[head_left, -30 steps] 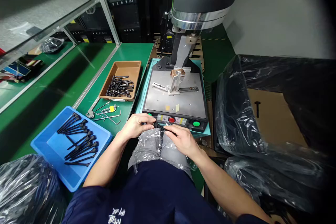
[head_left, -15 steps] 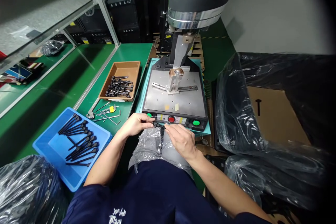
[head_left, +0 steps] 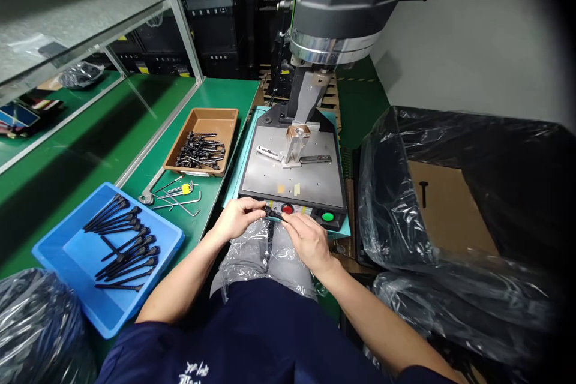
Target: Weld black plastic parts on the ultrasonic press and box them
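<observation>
A dark bolt-like part [head_left: 273, 213] with a thick end lies level between my two hands, in front of the machine's button panel. My left hand [head_left: 240, 217] pinches its thick left end between thumb and fingers. With closed fingertips my right hand [head_left: 308, 238] grips the thinner right end, which they mostly cover. Behind them stands a press machine with a grey metal plate [head_left: 270, 179]. A copper-topped metal fixture [head_left: 296, 143] is mounted on that plate, under the machine's tapered horn [head_left: 310, 96].
At left, a blue tray [head_left: 54, 246] holds several long black bolts with knobbed heads. A brown tray [head_left: 225, 123] of dark screws stands behind hex keys [head_left: 184, 199]. A plastic-lined box [head_left: 443, 192] with one bolt on cardboard is at right. Green [head_left: 327, 216] and red [head_left: 287, 209] buttons line the panel.
My view has shifted slightly, so trays and machine sit a little further left. Both hands still hold the bolt-like part at nearly the same spot.
</observation>
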